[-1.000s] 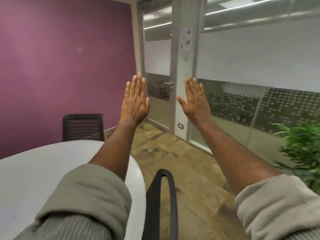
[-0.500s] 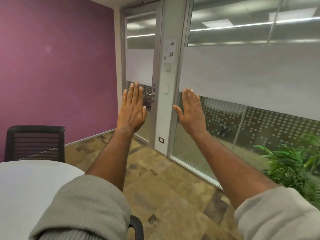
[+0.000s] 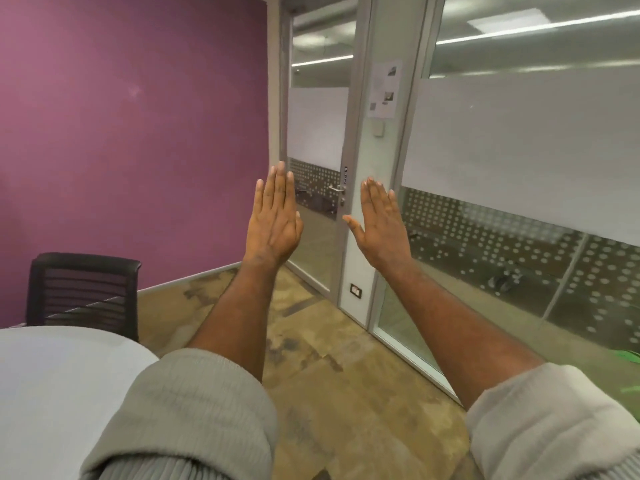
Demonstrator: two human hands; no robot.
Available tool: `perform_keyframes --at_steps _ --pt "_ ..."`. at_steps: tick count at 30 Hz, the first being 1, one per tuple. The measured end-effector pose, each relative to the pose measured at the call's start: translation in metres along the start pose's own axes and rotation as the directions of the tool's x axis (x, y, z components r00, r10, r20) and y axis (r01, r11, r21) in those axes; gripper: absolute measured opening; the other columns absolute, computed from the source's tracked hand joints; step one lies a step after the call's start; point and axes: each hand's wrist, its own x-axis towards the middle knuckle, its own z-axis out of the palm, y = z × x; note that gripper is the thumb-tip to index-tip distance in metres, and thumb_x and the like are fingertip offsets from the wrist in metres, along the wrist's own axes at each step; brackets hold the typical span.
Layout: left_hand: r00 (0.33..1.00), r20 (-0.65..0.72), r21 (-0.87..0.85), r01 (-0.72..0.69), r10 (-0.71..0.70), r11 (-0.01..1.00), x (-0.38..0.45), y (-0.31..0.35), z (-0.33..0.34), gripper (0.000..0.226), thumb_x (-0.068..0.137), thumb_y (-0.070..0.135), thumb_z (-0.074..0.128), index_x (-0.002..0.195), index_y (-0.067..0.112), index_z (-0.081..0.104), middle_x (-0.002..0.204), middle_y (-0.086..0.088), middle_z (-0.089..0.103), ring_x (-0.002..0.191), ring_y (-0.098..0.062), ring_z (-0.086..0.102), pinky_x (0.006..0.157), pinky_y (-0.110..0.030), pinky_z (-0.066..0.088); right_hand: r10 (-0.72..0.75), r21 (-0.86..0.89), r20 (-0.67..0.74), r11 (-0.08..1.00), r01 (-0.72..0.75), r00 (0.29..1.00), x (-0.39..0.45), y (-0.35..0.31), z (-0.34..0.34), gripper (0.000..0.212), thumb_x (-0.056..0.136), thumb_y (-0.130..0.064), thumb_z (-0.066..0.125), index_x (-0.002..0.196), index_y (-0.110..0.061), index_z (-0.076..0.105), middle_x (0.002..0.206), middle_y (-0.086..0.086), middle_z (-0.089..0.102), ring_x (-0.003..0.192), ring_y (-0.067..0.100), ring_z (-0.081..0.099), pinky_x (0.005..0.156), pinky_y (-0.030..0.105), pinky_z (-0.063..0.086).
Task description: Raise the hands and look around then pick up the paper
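I held my left hand point(image 3: 275, 216) and right hand point(image 3: 382, 230) up flat before me, fingers straight, apart, gripping nothing. Nearest beyond them stood the glass door point(image 3: 318, 140) with its handle point(image 3: 336, 189). Keeping both palms level and steady seemed best. I saw no containers, only the white table point(image 3: 59, 386).

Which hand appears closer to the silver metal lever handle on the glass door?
The right hand: in the picture the silver metal lever handle sits just left of its fingers. The left hand is raised farther left. Neither touches it.
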Motion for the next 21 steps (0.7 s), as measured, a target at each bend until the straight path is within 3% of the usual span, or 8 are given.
perform_keyframes --at_steps 7,12,21 --pt "0.999 0.019 0.156 0.040 -0.043 0.987 0.049 -0.015 0.066 0.072 0.101 0.025 0.033 0.157 0.000 -0.004 0.166 -0.021 -0.009 0.155 -0.032 -0.009 0.126 -0.051 0.007 -0.126 0.066 -0.038 0.990 0.128 0.991 0.079 0.039 0.090 0.080 0.102 -0.059 0.021 0.157 -0.001 0.016 0.166 0.017 0.015 0.155 0.028 0.009 0.126 0.047 0.010" --pt "0.994 0.014 0.227 0.100 -0.106 0.969 0.083 -0.021 0.101 0.070 0.101 0.026 0.028 0.157 0.000 -0.004 0.166 -0.021 -0.009 0.155 -0.032 -0.009 0.126 -0.051 0.007 -0.214 0.136 -0.055 0.966 0.219 0.975 0.131 0.058 0.142 0.083 0.100 -0.061 0.017 0.157 -0.001 0.013 0.166 0.017 0.013 0.155 0.027 0.007 0.126 0.044 0.004" --pt "0.976 -0.011 0.327 0.210 -0.219 0.921 0.136 -0.096 0.173 0.070 0.100 0.028 0.026 0.158 0.001 -0.003 0.166 -0.020 -0.010 0.155 -0.031 -0.009 0.126 -0.050 0.008 -0.251 0.243 -0.104 0.932 0.269 0.963 0.240 0.035 0.245 0.083 0.100 -0.062 0.014 0.159 -0.004 0.006 0.167 0.015 0.006 0.155 0.027 0.003 0.126 0.044 0.005"
